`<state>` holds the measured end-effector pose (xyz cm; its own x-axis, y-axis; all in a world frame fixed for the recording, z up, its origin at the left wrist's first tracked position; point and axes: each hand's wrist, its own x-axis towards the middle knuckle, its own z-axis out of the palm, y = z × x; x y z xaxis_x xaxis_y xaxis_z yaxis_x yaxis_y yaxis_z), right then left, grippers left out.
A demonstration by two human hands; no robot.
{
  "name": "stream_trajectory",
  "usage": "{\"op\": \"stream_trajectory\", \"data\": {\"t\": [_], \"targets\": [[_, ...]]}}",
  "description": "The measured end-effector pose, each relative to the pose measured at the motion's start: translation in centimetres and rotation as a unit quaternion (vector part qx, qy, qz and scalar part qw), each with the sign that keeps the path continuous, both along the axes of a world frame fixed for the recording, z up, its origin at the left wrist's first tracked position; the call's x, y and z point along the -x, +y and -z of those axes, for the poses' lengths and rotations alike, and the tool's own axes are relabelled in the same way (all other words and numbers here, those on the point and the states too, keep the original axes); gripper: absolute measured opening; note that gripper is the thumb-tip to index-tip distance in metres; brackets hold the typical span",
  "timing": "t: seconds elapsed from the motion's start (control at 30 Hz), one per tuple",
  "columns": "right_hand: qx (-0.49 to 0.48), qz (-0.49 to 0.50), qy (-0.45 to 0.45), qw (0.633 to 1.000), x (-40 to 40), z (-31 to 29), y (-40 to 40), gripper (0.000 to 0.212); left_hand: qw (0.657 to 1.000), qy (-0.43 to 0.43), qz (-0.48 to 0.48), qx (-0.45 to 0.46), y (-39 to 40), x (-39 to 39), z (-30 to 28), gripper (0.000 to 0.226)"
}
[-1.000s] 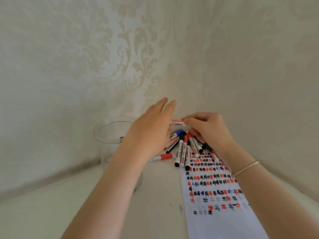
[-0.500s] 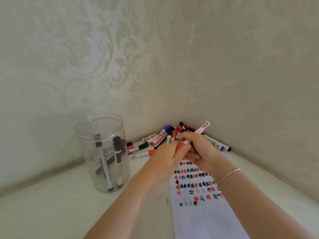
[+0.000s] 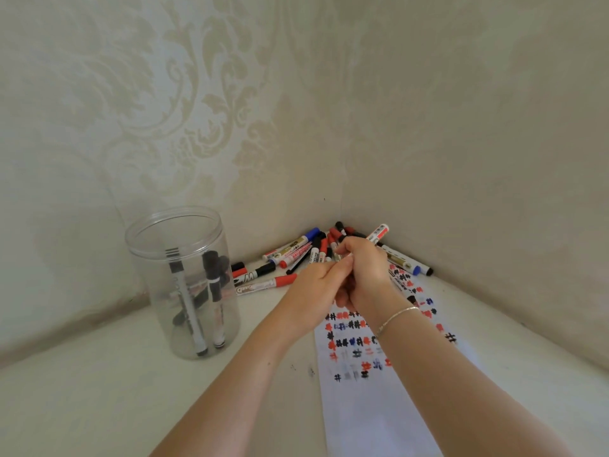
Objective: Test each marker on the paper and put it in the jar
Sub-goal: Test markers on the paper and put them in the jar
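My right hand [image 3: 365, 272] grips a white marker [image 3: 379, 233] whose red-banded rear end sticks up past the knuckles. My left hand [image 3: 313, 291] meets it from the left, fingertips at the marker's lower end, which is hidden between the hands. Both hands hover over the top of a long white paper [image 3: 372, 390] covered in red, black and blue hash marks. A clear plastic jar [image 3: 184, 282] stands open at the left with a few black-capped markers inside. A pile of markers [image 3: 296, 252] lies in the corner behind the hands.
Two wallpapered walls meet in a corner just behind the pile. More markers [image 3: 408, 263] lie along the right wall. The white tabletop [image 3: 99, 390] stretches to the front left of the jar.
A second ago my left hand reached over the pile while the right held the marker level. Both hands have since drawn together over the paper, the marker now tilted up-right. The camera also shifted, showing the whole jar.
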<state>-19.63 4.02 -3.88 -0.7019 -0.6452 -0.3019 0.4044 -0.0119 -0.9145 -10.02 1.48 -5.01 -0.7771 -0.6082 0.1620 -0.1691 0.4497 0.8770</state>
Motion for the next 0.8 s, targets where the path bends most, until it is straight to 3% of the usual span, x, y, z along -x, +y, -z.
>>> {"op": "stream_trajectory", "data": {"t": [0.2,0.3,0.43,0.6,0.7,0.8], "targets": [[-0.036,0.016,-0.048,0.998,0.6,0.9,-0.2,0.008,0.998,0.003,0.04,-0.053,-0.2,-0.3,0.3,0.057],[-0.003,0.106,-0.11,0.988,4.6,0.2,1.1,0.016,0.989,0.04,0.079,-0.122,0.0,-2.2,0.9,0.064],[-0.008,0.127,-0.04,0.991,7.3,-0.6,1.9,0.017,0.997,0.017,0.004,-0.073,-0.5,-2.9,1.9,0.054],[0.005,0.096,-0.034,0.995,5.5,0.6,1.8,0.016,0.998,-0.052,-0.027,-0.026,-0.4,-1.1,2.0,0.027],[-0.022,0.069,0.007,0.997,4.5,1.6,2.5,0.012,0.993,-0.097,-0.051,0.032,-0.8,-0.3,2.6,0.024],[-0.048,0.033,0.064,0.996,3.3,2.6,4.2,0.023,0.984,-0.134,-0.064,0.1,-1.2,0.1,3.5,0.027]]}}
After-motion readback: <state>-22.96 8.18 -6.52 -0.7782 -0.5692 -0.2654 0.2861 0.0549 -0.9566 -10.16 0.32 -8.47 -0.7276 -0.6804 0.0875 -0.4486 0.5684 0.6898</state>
